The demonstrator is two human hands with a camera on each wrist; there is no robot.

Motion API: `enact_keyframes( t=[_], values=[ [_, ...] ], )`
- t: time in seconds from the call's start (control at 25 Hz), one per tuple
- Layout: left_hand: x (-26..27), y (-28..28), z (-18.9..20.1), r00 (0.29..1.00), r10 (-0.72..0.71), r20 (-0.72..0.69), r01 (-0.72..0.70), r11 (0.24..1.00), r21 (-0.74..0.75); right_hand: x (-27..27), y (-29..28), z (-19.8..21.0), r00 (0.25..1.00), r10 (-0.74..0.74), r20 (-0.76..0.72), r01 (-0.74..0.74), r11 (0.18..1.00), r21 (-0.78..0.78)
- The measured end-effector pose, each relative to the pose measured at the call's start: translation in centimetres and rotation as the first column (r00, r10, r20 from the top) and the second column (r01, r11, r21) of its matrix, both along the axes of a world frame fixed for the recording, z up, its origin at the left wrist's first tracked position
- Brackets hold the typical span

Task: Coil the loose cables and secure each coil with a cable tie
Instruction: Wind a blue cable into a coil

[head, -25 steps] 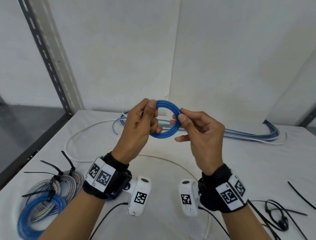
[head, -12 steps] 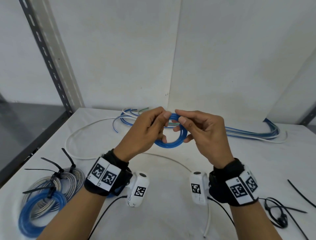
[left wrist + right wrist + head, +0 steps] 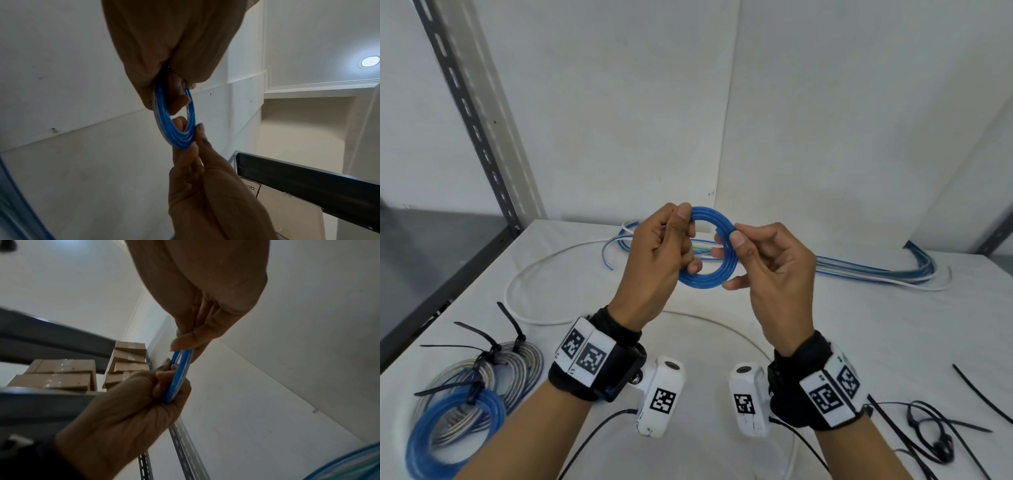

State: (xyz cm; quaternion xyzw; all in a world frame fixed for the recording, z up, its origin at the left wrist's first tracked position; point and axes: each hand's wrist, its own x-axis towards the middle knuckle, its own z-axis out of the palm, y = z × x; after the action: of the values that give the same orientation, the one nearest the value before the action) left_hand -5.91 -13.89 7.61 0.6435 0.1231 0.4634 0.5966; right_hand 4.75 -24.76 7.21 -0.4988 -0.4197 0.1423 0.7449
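Observation:
I hold a small blue cable coil point(image 3: 710, 284) upright in the air above the white table point(image 3: 825, 325). My left hand point(image 3: 664, 253) grips its left side, thumb on the upper rim. On the right side my right hand point(image 3: 767, 263) pinches the coil between thumb and forefinger. The left wrist view shows the blue coil point(image 3: 174, 123) edge on, held from above and below. From the right wrist the coil point(image 3: 179, 374) appears as a thin ring between both hands. No tie is visible on this coil.
Tied grey and blue coils point(image 3: 465, 397) with black cable ties lie at the front left. Loose blue and white cables point(image 3: 876, 272) run along the back. A white cable point(image 3: 544, 263) loops across the table. Loose black ties point(image 3: 941, 435) lie at the right.
The coil dipped and tilted flat half a second ago; now both hands have raised it and turned it upright to face me again.

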Motion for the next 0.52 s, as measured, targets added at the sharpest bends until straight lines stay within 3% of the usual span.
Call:
enact_keyframes(
  t=[0.16,0.28,0.36,0.44,0.52],
  values=[
    [0.0,0.1,-0.2,0.998,-0.045,0.044,0.051,0.991,-0.123,-0.2,0.2,-0.2,0.997,0.004,0.075,0.002,0.997,-0.078],
    [-0.5,0.5,0.2,0.985,-0.162,-0.053,0.15,0.973,-0.175,0.9,0.0,0.1,0.996,0.018,0.084,-0.012,0.998,-0.069],
    [-1.1,1.1,0.5,0.949,-0.221,-0.226,0.21,0.975,-0.072,2.3,-0.5,0.4,0.987,0.098,0.127,-0.083,0.989,-0.122],
    [-1.6,1.3,0.8,0.907,-0.194,-0.373,0.238,0.968,0.076,3.1,-0.7,0.4,0.962,0.187,0.198,-0.143,0.966,-0.215],
    [-1.9,1.3,0.9,0.897,-0.161,-0.411,0.238,0.961,0.143,3.1,-0.8,0.1,0.95,0.212,0.231,-0.149,0.953,-0.262]
  ],
)
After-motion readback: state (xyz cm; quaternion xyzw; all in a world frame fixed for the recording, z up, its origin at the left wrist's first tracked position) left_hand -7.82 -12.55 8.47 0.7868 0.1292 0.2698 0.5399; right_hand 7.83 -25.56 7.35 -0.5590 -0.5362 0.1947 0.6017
